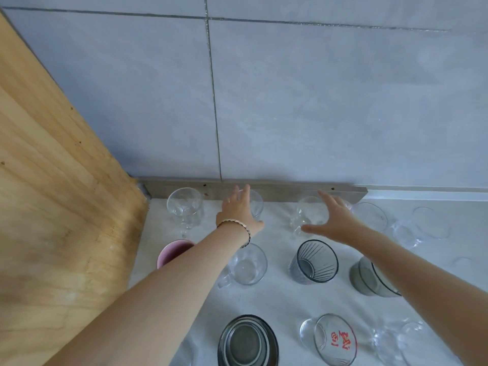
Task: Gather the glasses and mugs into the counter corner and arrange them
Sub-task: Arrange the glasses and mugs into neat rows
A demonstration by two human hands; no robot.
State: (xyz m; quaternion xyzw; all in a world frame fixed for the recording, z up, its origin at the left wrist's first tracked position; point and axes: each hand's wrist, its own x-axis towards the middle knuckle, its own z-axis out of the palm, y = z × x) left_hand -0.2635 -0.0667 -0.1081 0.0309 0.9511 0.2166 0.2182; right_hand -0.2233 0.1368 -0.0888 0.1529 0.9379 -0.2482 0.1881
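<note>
Glasses and mugs stand in rows on the white counter (pixel 280 299) near the corner. In the back row a clear stemmed glass (pixel 184 207) stands by the wooden panel. My left hand (pixel 240 210) reaches with straight fingers over a second clear glass (pixel 257 204). My right hand (pixel 334 220) is spread open over a third clear glass (pixel 307 216), gripping nothing. In the middle row stand a pink mug (pixel 173 250), a clear handled mug (pixel 245 265), a dark ribbed glass (pixel 315 261) and a grey glass (pixel 369 278). Nearest me are a dark mug (pixel 248 342) and a clear mug with red writing (pixel 334 339).
A wooden panel (pixel 52 194) closes the left side, and a grey tiled wall (pixel 317 101) with a metal strip (pixel 277 190) closes the back. More clear glasses (pixel 371 216) (pixel 433 223) (pixel 398 339) stand at the right of the counter.
</note>
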